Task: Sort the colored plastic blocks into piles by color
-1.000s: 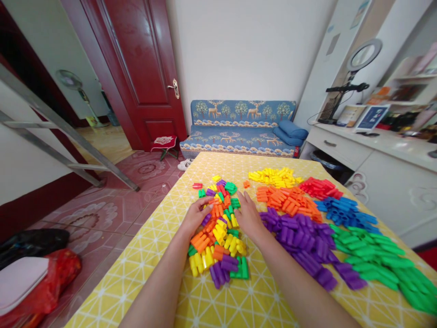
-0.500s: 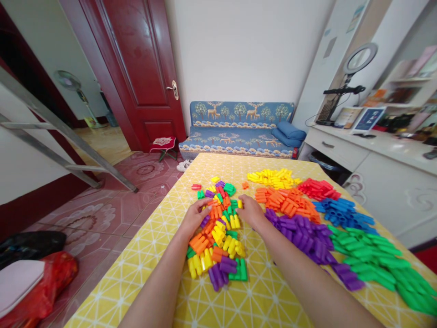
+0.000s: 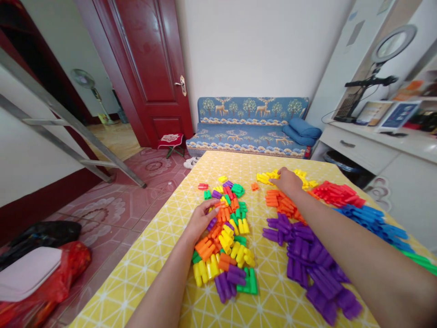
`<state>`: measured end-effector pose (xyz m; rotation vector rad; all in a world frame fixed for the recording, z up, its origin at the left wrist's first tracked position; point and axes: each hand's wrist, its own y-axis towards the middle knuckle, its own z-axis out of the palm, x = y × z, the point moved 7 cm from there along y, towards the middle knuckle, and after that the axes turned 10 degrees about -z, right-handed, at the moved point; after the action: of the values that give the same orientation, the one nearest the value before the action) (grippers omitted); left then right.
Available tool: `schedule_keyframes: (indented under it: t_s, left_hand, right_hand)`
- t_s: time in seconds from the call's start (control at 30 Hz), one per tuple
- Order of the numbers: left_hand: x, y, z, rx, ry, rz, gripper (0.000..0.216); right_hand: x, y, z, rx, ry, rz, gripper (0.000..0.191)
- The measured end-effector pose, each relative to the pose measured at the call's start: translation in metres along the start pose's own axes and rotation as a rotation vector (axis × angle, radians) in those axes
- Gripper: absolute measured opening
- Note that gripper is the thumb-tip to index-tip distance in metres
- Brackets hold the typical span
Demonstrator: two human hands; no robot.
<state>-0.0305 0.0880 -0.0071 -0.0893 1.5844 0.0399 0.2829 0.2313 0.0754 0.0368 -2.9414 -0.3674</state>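
A mixed heap of small plastic tube blocks (image 3: 227, 232) in several colours lies on the yellow patterned tablecloth (image 3: 160, 246). My left hand (image 3: 201, 221) rests on the heap's left edge, fingers curled over a few pieces. My right hand (image 3: 288, 181) reaches far over the yellow block pile (image 3: 268, 176), fingers bent down onto it; what they hold is hidden. Sorted piles lie to the right: orange (image 3: 283, 205), red (image 3: 336, 193), blue (image 3: 372, 218), purple (image 3: 312, 257) and a strip of green (image 3: 419, 260).
A lone red block (image 3: 202, 186) and an orange one (image 3: 254, 186) lie apart at the far side. Beyond the table stand a blue sofa (image 3: 249, 127), a red door (image 3: 150, 68), a ladder (image 3: 61, 132) at left and a white desk (image 3: 385, 146) at right.
My right hand left the mixed heap and stretched forward and right to the yellow pile. My left hand stayed on the heap. The view shifted slightly right.
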Motion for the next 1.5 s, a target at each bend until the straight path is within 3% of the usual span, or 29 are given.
schedule_keyframes:
  t_s: [0.17,0.33,0.5,0.63,0.77,0.87,0.97,1.03,1.13,1.23,1.5]
  left_hand:
    - [-0.001,0.000,0.000,-0.001,0.040,-0.007,0.036]
    - [-0.003,-0.001,0.000,-0.001,0.055,-0.012,0.034]
    - [-0.002,-0.001,0.000,-0.012,0.043,-0.011,0.035]
    - [-0.002,-0.001,0.000,-0.005,0.051,-0.016,0.035]
    - [-0.003,-0.001,0.001,-0.006,0.028,-0.017,0.035]
    - [-0.002,-0.001,0.001,0.000,0.011,-0.012,0.035]
    - [0.000,0.000,0.001,0.006,0.011,-0.005,0.035]
    - [0.000,0.000,0.001,0.005,0.008,-0.001,0.036]
    - [0.000,0.000,0.001,0.004,0.011,-0.002,0.037]
    - [-0.001,-0.001,0.002,0.006,0.011,0.001,0.038]
    - [0.004,0.003,-0.001,0.009,0.042,0.003,0.042]
  right_hand:
    - [-0.024,0.018,0.013,-0.042,0.095,0.071,0.040]
    - [-0.029,0.021,0.020,-0.050,0.160,0.090,0.036]
    - [-0.019,0.012,0.008,-0.104,0.223,0.098,0.046]
    - [0.012,-0.006,-0.007,-0.144,0.299,-0.008,0.043]
    - [0.061,-0.055,-0.007,-0.077,0.561,-0.212,0.036]
    - [0.096,-0.119,-0.004,0.010,0.832,-0.399,0.028]
    - [0.113,-0.186,0.000,0.041,0.847,-0.486,0.022]
    - [0.119,-0.221,0.004,0.024,0.815,-0.505,0.033]
    - [0.126,-0.252,0.014,0.024,0.757,-0.496,0.065]
    - [0.134,-0.254,0.028,0.044,0.730,-0.465,0.078]
    - [0.130,-0.211,0.049,-0.086,0.900,-0.226,0.061]
